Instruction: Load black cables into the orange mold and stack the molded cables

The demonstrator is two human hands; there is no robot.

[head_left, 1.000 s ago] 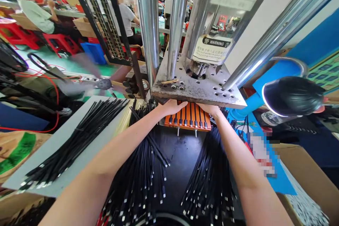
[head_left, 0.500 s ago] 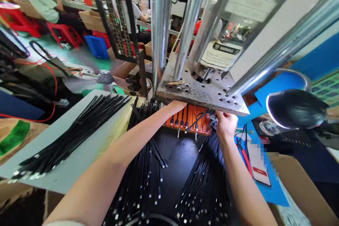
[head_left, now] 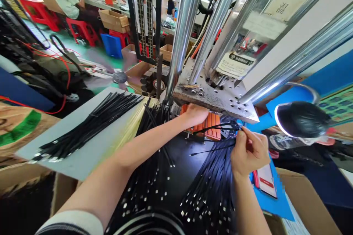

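My right hand (head_left: pixel 249 150) pinches several thin black cables (head_left: pixel 212 128) near one end, in front of the press plate's right corner. Their other ends stick out leftward over an orange slotted mould (head_left: pixel 213 126). Under the steel press plate (head_left: pixel 212 95), my left hand (head_left: pixel 195 113) lies over the mould's left part; its fingers are mostly hidden and slightly blurred. Below my right hand, a bundle of black cables (head_left: pixel 211 180) with pale metal tips fans across the black table. Another such bundle (head_left: pixel 146 176) lies beneath my left forearm.
Steel columns (head_left: pixel 189 25) rise around the plate. A lit lamp (head_left: pixel 303 119) stands at right, above a phone (head_left: pixel 267 181) on a blue mat. At left, a grey board (head_left: pixel 74 161) bears tied black cables. A fan (head_left: pixel 120 77) stands behind; a person (head_left: pixel 64 0) sits beyond.
My right hand has drawn back from under the plate toward me and right, bringing several cables off the mould. The left hand has shifted right across the mould. The view has turned slightly.
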